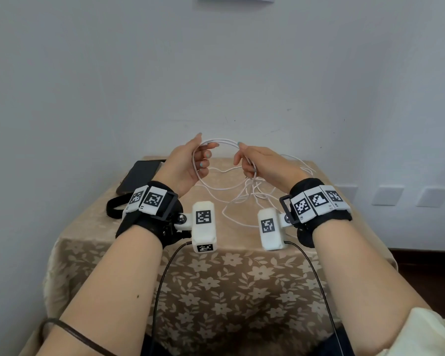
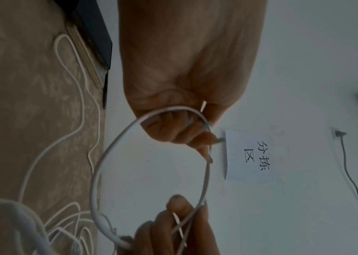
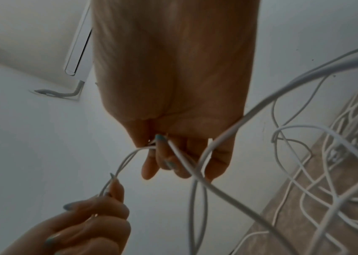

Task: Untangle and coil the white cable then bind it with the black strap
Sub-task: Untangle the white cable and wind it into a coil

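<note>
The white cable point(image 1: 224, 141) arcs in a loop between both hands, raised above the table. My left hand point(image 1: 206, 146) pinches the loop's left side between thumb and fingers, seen close in the left wrist view at the left hand point(image 2: 204, 127). My right hand point(image 1: 243, 152) grips the loop's right side, and from it strands drop to a loose tangle point(image 1: 247, 199) on the cloth. The right wrist view shows the right hand point(image 3: 162, 155) curled round strands of the cable point(image 3: 223, 138). A black strap point(image 1: 112, 208) lies on the table by my left wrist.
A small table point(image 1: 216, 278) with a beige flowered cloth stands against a white wall. A dark flat case point(image 1: 139, 176) lies at its back left corner. Wall plates point(image 1: 388, 195) sit low on the right wall. A paper sign point(image 2: 250, 155) hangs on the wall.
</note>
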